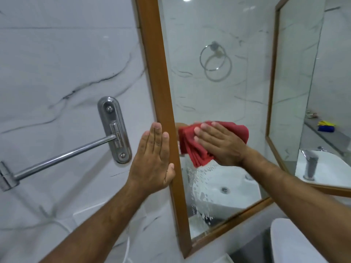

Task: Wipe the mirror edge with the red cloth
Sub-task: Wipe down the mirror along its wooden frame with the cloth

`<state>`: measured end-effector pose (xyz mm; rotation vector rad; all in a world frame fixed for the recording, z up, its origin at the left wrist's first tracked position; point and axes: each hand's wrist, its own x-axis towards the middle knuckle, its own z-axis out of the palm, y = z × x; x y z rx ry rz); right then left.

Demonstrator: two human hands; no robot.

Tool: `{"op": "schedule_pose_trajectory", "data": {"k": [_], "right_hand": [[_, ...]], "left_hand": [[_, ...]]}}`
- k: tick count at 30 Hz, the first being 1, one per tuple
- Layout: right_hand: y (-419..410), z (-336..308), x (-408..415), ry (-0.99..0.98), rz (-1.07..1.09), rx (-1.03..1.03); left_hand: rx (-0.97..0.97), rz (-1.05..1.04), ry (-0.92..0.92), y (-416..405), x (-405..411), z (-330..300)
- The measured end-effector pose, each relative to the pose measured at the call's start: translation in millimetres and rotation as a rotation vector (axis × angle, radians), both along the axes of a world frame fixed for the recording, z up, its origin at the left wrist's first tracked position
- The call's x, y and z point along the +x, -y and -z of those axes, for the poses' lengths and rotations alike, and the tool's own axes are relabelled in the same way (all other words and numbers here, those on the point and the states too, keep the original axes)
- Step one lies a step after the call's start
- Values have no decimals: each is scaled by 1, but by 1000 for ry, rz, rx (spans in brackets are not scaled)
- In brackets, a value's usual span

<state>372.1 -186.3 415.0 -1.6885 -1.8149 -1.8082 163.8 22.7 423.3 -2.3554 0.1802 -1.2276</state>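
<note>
A mirror (218,95) in a brown wooden frame (157,73) hangs on the marble wall. My right hand (218,145) presses a folded red cloth (191,147) flat against the glass, close to the frame's left edge. My left hand (153,158) lies flat with fingers together on the wall and the outer side of that left edge, thumb on the wood. Wet streaks and droplets (197,185) cover the glass below the cloth.
A steel towel bar (62,156) on an oval wall plate (114,130) juts out to the left. A second framed mirror (296,88) stands on the right wall. A white object (296,242) sits at the lower right. The mirror reflects a basin and a towel ring.
</note>
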Motion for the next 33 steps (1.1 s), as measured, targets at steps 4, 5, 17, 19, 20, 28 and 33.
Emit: {"op": "schedule_pose_trajectory", "data": {"k": [4, 5, 17, 19, 20, 28, 33], "right_hand": [[-45, 12, -39, -419, -26, 447], [-59, 19, -47, -511, -55, 552], [32, 122, 23, 105, 78, -374], [22, 129, 14, -150, 89, -72], [7, 138, 2, -295, 109, 116], [-60, 256, -70, -627, 70, 342], [7, 286, -40, -282, 87, -405]], "left_hand": [[13, -28, 18, -2, 3, 18], [19, -33, 20, -4, 4, 22], [-75, -59, -6, 8, 3, 51], [-102, -62, 19, 12, 4, 64], [-121, -56, 33, 14, 6, 70], [-211, -66, 64, 22, 23, 111], [-224, -41, 31, 23, 20, 116]]}}
